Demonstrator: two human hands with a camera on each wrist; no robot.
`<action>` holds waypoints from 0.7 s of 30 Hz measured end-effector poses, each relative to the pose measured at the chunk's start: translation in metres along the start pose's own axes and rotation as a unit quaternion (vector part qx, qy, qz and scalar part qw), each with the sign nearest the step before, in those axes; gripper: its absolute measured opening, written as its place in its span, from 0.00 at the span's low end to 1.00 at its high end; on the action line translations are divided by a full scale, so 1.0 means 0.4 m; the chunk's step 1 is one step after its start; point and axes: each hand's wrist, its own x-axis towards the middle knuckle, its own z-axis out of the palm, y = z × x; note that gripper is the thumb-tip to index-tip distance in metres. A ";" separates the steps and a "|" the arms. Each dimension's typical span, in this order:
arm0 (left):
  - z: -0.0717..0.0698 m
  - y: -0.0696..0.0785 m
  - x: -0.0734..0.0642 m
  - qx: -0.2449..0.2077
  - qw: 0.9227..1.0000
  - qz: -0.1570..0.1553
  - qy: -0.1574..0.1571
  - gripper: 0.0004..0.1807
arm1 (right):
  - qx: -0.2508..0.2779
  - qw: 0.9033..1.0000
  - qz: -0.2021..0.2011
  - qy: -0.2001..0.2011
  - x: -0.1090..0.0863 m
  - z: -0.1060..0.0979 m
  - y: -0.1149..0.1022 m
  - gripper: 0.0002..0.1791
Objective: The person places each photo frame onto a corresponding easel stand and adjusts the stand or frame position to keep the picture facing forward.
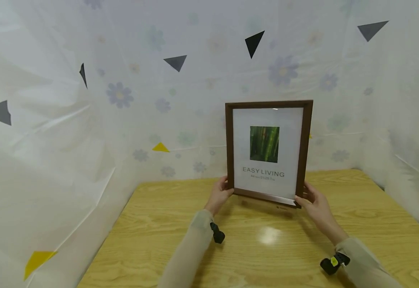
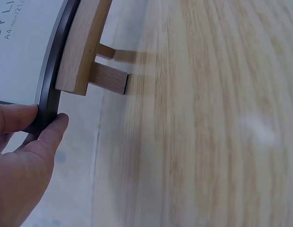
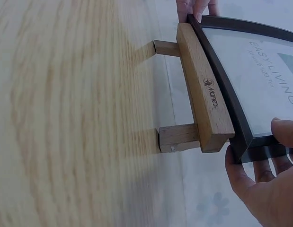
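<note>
The left hand [image 1: 219,196] is pinching the lower left corner of a brown picture frame [image 1: 268,154], its grip narrow on the edge. The frame is standing roughly upright above the surface [image 1: 159,224], its lower edge running along a wooden stand [image 3: 201,90] whose feet are meeting the surface. The right hand [image 1: 316,207] is holding the lower right corner between thumb and fingers.

table [image 1: 152,228]: wood grain, glossy | on it: wooden stand [image 3: 204,87], standing on legs
</note>
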 end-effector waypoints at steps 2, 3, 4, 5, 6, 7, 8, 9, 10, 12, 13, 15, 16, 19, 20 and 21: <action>0.006 -0.001 0.003 -0.003 1.000 -0.007 -0.001 0.30 | -0.001 1.000 -0.003 0.005 -0.001 -0.002 0.004 0.36; 0.009 0.000 0.004 -0.003 1.000 -0.009 -0.002 0.31 | 0.000 1.000 -0.005 0.006 -0.002 -0.004 0.006 0.36; 0.011 0.001 0.004 -0.004 1.000 -0.012 -0.004 0.31 | 0.001 1.000 -0.007 0.006 -0.002 -0.005 0.008 0.35; 0.013 0.002 0.005 -0.004 1.000 -0.014 -0.005 0.31 | 0.002 1.000 -0.010 0.006 -0.002 -0.006 0.010 0.35; 0.015 0.002 0.006 -0.005 1.000 -0.013 -0.007 0.31 | 0.005 1.000 -0.013 0.006 -0.003 -0.007 0.012 0.35; 0.018 0.003 0.007 -0.007 1.000 -0.015 -0.007 0.30 | 0.007 1.000 -0.016 0.005 -0.004 -0.008 0.013 0.35; 0.020 0.003 0.008 -0.007 1.000 -0.015 -0.009 0.30 | 0.009 1.000 -0.018 0.004 -0.005 -0.010 0.014 0.35; 0.023 0.003 0.009 -0.009 1.000 -0.015 -0.010 0.30 | 0.011 1.000 -0.019 0.002 -0.006 -0.012 0.015 0.35; 0.025 0.004 0.010 -0.012 1.000 -0.016 -0.010 0.30 | 0.012 1.000 -0.019 0.002 -0.007 -0.014 0.015 0.34; 0.029 0.001 0.013 -0.020 1.000 -0.015 -0.013 0.30 | 0.014 1.000 -0.017 -0.001 -0.008 -0.016 0.016 0.34; 0.029 0.000 0.014 -0.025 0.999 -0.018 -0.013 0.30 | 0.014 1.000 -0.014 -0.002 -0.009 -0.016 0.015 0.35; 0.030 -0.004 0.016 -0.033 0.999 -0.021 -0.016 0.30 | 0.012 1.000 -0.005 -0.005 -0.009 -0.018 0.015 0.35; 0.030 -0.005 0.017 -0.037 0.999 -0.021 -0.017 0.30 | 0.012 1.000 0.000 -0.006 -0.009 -0.018 0.015 0.35; 0.024 -0.014 0.015 -0.048 0.998 -0.029 -0.022 0.30 | -0.013 1.000 0.009 -0.013 -0.006 -0.015 0.018 0.36; 0.021 -0.016 0.014 -0.050 0.998 -0.032 -0.025 0.30 | -0.020 1.000 0.012 -0.016 -0.003 -0.013 0.019 0.36; 0.017 -0.018 0.013 -0.052 0.998 -0.035 -0.029 0.30 | -0.028 0.999 0.014 -0.018 0.000 -0.012 0.020 0.36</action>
